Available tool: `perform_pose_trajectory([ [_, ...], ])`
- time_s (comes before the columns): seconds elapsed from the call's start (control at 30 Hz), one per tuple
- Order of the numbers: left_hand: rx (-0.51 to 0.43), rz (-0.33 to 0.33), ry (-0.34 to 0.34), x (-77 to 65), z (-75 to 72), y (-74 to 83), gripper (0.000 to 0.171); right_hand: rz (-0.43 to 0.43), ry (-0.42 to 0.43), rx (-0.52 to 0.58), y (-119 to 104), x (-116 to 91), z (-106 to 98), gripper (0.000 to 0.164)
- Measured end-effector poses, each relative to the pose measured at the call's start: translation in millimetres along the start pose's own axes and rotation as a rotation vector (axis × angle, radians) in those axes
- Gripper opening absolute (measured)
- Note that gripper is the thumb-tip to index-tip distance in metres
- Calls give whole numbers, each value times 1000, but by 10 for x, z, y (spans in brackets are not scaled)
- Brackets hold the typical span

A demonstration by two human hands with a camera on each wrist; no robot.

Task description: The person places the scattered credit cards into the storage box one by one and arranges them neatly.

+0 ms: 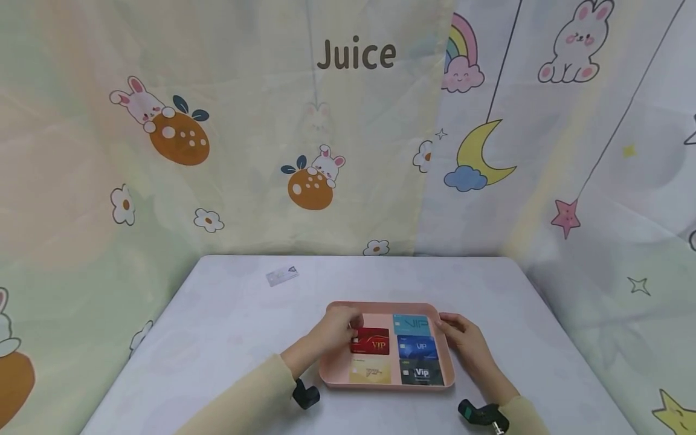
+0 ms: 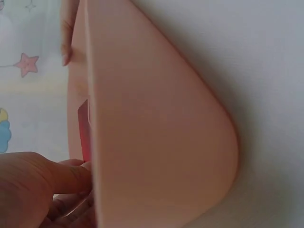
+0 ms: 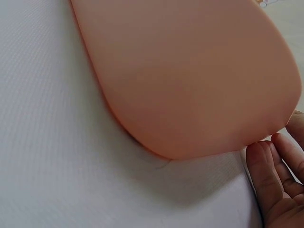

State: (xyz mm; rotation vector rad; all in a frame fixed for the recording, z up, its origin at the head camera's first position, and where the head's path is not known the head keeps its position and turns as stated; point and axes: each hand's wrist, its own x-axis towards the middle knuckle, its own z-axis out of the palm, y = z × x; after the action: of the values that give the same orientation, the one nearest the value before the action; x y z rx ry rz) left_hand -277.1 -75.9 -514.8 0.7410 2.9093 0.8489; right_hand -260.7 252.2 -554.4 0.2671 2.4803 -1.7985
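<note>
A pink tray [image 1: 335,370] lies on the white table, filling much of both wrist views with its outer wall. Reaching in over its left side, my left hand [image 1: 338,331] pinches the left end of a red VIP card [image 1: 370,342]. The left wrist view shows a sliver of this card by the thumb. Below it is a pale gold card [image 1: 370,370]. In the right column lie a teal card [image 1: 411,325], a blue card [image 1: 417,347] and a dark green card [image 1: 421,373]. My right hand [image 1: 469,345] grips the tray's right rim, thumb on the rim.
A silvery card [image 1: 282,276] lies by itself toward the back left of the white table [image 1: 217,338]. Printed cloth walls [image 1: 244,151] stand behind and beside the table. Black wrist cameras [image 1: 306,395] sit at both cuffs.
</note>
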Motion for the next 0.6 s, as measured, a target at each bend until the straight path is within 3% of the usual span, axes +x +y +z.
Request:
perform_pose_trajectory([
  [0.2, 20, -16, 7, -30, 26, 11, 15, 0, 4, 18, 9, 9, -1, 61],
  [0.6, 8, 25, -13, -47, 82, -39, 11, 1, 0, 3, -4, -8, -7, 62],
])
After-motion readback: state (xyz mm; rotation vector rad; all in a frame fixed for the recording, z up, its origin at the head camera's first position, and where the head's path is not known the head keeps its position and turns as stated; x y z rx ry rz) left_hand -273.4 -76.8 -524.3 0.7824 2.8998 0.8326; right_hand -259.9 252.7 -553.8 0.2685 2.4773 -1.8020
